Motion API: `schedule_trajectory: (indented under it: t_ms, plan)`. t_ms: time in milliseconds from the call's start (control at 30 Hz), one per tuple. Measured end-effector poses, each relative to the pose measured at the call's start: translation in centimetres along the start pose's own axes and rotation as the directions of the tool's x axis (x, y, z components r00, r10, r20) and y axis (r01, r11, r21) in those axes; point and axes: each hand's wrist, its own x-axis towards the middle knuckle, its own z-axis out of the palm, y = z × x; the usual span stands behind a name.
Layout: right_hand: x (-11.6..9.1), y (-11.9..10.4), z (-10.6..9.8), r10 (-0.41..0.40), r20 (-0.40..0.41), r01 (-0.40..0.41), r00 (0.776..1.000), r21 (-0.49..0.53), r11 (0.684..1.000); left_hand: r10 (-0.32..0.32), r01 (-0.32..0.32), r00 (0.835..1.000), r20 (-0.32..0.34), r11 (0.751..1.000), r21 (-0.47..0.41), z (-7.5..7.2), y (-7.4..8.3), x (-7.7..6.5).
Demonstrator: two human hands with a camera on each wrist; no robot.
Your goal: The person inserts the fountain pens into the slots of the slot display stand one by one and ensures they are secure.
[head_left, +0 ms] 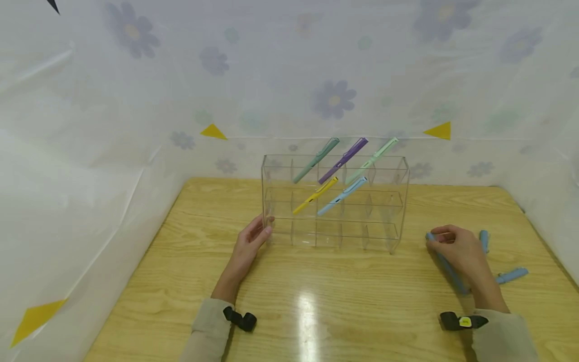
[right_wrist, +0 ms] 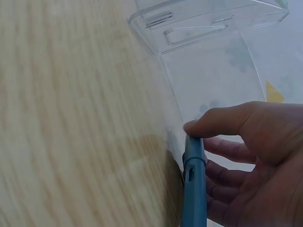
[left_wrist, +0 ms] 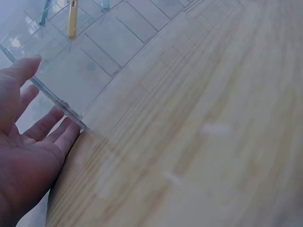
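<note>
wood-grain table (head_left: 181, 281) bearing a clear rack (head_left: 332, 221) and blue pens (head_left: 512, 275).

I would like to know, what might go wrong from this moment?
The blue pen might slip or swing, since the right hand pinches it near one end. The other blue pens, lying close to that hand, might get knocked. The clear rack might shift if bumped, as the left hand touches only one side.
</note>
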Motion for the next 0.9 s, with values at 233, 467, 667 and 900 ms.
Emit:
schedule_trajectory:
  t_ms: [233,467,667,900]
  plan:
    - [-0.04,-0.45,-0.26,0.012,-0.037,-0.006,0.999,0.144,0.990,-0.002,0.002,1.000,0.005,1.000,0.003,-0.05,0.00,-0.01]
    - [-0.06,-0.68,-0.22,0.003,-0.075,0.013,0.997,0.213,0.977,-0.004,0.004,1.000,0.007,1.000,0.000,-0.08,-0.11,0.01]
    - [0.13,-0.68,0.05,-0.017,-0.085,0.036,0.996,0.233,0.972,-0.006,0.006,1.000,0.002,1.000,0.001,-0.11,-0.23,0.10]
    - [0.25,-0.78,0.27,-0.006,-0.100,0.030,0.995,0.249,0.968,0.006,-0.005,1.000,0.007,1.000,-0.005,-0.17,-0.31,0.15]
